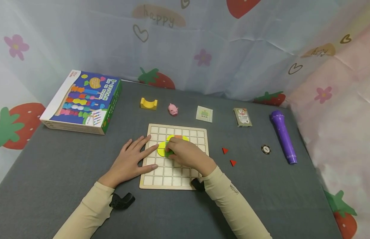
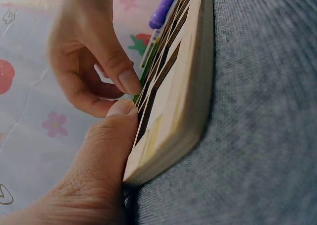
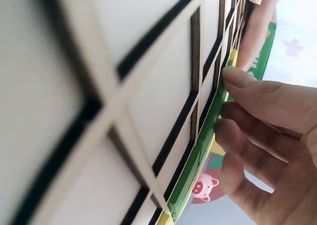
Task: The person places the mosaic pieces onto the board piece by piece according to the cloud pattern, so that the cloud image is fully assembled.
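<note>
Left hand (image 1: 129,162) flat, fingers spread, on grid board (image 1: 185,182) (left edge); right hand (image 1: 186,154) pinches green piece (image 1: 168,153) mid-board. Two red triangles (image 1: 228,156) right of board.

Two hands, left (image 1: 129,159) and right (image 1: 187,154), on one gridded board (image 1: 173,176); two red triangles (image 1: 225,150) on the right; far side: one box (image 1: 83,101), one yellow arch (image 1: 148,103), one pink pig (image 1: 173,109), one purple marker (image 1: 283,136)

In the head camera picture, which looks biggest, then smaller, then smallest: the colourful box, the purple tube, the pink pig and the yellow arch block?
1. Colourful box
2. Purple tube
3. Yellow arch block
4. Pink pig, only a little smaller than the arch block
</note>
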A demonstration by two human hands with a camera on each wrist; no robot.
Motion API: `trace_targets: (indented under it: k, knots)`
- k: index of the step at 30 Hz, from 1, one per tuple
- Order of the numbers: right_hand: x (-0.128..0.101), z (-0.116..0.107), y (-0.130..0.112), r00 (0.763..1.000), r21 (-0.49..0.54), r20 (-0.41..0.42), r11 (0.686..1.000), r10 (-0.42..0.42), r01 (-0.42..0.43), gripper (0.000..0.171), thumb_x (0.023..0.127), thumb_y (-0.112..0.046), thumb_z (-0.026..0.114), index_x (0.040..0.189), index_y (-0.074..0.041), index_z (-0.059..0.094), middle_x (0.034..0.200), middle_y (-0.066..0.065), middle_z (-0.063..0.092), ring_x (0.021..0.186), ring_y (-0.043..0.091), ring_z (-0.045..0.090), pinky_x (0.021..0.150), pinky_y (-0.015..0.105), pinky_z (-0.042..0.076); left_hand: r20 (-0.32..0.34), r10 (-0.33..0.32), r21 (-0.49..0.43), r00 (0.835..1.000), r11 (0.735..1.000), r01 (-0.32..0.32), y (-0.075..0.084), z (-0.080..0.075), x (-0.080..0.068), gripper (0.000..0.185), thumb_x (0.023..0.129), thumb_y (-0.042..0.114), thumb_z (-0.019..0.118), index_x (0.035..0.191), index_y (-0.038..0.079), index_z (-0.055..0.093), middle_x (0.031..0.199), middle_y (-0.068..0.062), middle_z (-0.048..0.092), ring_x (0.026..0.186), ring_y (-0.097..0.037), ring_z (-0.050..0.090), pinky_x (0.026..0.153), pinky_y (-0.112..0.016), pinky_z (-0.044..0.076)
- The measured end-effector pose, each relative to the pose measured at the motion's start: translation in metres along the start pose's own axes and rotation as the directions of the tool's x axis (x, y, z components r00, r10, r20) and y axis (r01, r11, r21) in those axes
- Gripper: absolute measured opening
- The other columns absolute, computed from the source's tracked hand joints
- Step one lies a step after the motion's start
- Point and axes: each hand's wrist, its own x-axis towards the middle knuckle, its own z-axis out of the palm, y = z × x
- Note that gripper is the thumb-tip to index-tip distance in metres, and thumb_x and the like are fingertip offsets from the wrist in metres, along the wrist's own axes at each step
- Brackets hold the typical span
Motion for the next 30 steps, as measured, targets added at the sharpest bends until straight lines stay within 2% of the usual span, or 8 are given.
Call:
trace_targets:
  k: [7, 12, 15, 18, 22, 24, 26, 30]
  knots:
    - [-0.002, 0.004, 0.005, 1.000, 0.002, -0.018, 1.000, 0.000, 0.000, 0.022, 0.089, -0.021, 0.070, 0.109, -0.013, 0.068, 0.105, -0.003, 0.061, 0.093, 0.008, 0.057, 0.085, 0.024, 0.050, 0.006, 0.001, 0.003, 1.000, 1.000, -0.001, 0.001, 0.000, 0.000, 0.073, 0.085, 0.063, 0.058, 0.148, 0.029, 0.039, 0.158, -0.007, 0.026, 0.145, -0.031, 0.022, 0.114, -0.058, 0.011]
    - [-0.022, -0.007, 0.018, 0.993, 0.084, -0.112, 0.996, 0.030, -0.021, 0.022, 0.089, -0.022, 0.070, 0.109, -0.011, 0.066, 0.105, 0.001, 0.062, 0.087, 0.011, 0.059, 0.077, 0.027, 0.051, -0.002, 0.011, 0.001, 1.000, 1.000, -0.011, 0.001, 0.001, 0.001, 0.073, 0.085, 0.062, 0.058, 0.148, 0.029, 0.040, 0.157, -0.007, 0.026, 0.145, -0.031, 0.022, 0.114, -0.059, 0.012]
    - [-0.044, -0.016, 0.034, 0.983, 0.118, -0.160, 0.990, 0.095, -0.076, 0.022, 0.090, -0.018, 0.069, 0.109, -0.008, 0.065, 0.105, 0.004, 0.064, 0.088, 0.015, 0.062, 0.076, 0.031, 0.052, -0.011, 0.017, -0.007, 1.000, 1.000, -0.017, 0.001, 0.000, 0.002, 0.072, 0.085, 0.061, 0.058, 0.147, 0.029, 0.040, 0.157, -0.007, 0.027, 0.144, -0.031, 0.023, 0.114, -0.058, 0.012]
    - [-0.070, -0.022, 0.055, 0.963, 0.153, -0.172, 0.971, 0.208, -0.183, 0.023, 0.090, -0.014, 0.067, 0.112, -0.006, 0.064, 0.107, 0.007, 0.064, 0.090, 0.019, 0.063, 0.076, 0.035, 0.053, -0.016, 0.021, -0.011, 1.000, 1.000, -0.021, 0.001, 0.000, 0.002, 0.073, 0.085, 0.061, 0.059, 0.147, 0.029, 0.040, 0.157, -0.008, 0.027, 0.144, -0.031, 0.023, 0.114, -0.058, 0.012]
    - [-0.101, -0.021, 0.088, 0.905, 0.171, -0.152, 0.913, 0.397, -0.372, 0.024, 0.090, -0.013, 0.067, 0.112, -0.003, 0.064, 0.103, 0.010, 0.065, 0.091, 0.024, 0.063, 0.077, 0.041, 0.053, -0.020, 0.020, -0.012, 1.000, 1.000, -0.020, 0.001, 0.000, 0.001, 0.072, 0.085, 0.061, 0.059, 0.147, 0.028, 0.040, 0.157, -0.008, 0.028, 0.144, -0.032, 0.023, 0.114, -0.059, 0.012]
    - [-0.112, -0.018, 0.102, 0.880, 0.180, -0.125, 0.883, 0.458, -0.434, 0.023, 0.090, -0.015, 0.068, 0.109, -0.002, 0.064, 0.098, 0.011, 0.065, 0.086, 0.025, 0.063, 0.074, 0.042, 0.052, -0.024, 0.017, -0.010, 1.000, 1.000, -0.018, 0.001, 0.001, 0.001, 0.072, 0.085, 0.061, 0.059, 0.147, 0.028, 0.041, 0.157, -0.008, 0.028, 0.144, -0.032, 0.024, 0.113, -0.059, 0.012]
    - [-0.119, -0.013, 0.113, 0.870, 0.194, -0.105, 0.867, 0.483, -0.458, 0.021, 0.089, -0.015, 0.069, 0.104, -0.002, 0.065, 0.092, 0.010, 0.065, 0.081, 0.024, 0.062, 0.070, 0.041, 0.051, -0.025, 0.015, -0.011, 1.000, 1.000, -0.015, 0.000, 0.001, 0.001, 0.072, 0.085, 0.061, 0.059, 0.147, 0.028, 0.041, 0.156, -0.008, 0.028, 0.144, -0.032, 0.024, 0.113, -0.059, 0.013]
    - [-0.125, -0.002, 0.124, 0.879, 0.226, -0.096, 0.870, 0.468, -0.438, 0.018, 0.088, -0.014, 0.069, 0.099, -0.001, 0.064, 0.087, 0.010, 0.062, 0.078, 0.022, 0.059, 0.068, 0.040, 0.050, -0.019, 0.007, -0.010, 1.000, 1.000, -0.008, 0.000, 0.002, 0.001, 0.073, 0.085, 0.062, 0.058, 0.147, 0.028, 0.041, 0.157, -0.008, 0.028, 0.144, -0.032, 0.023, 0.113, -0.060, 0.013]
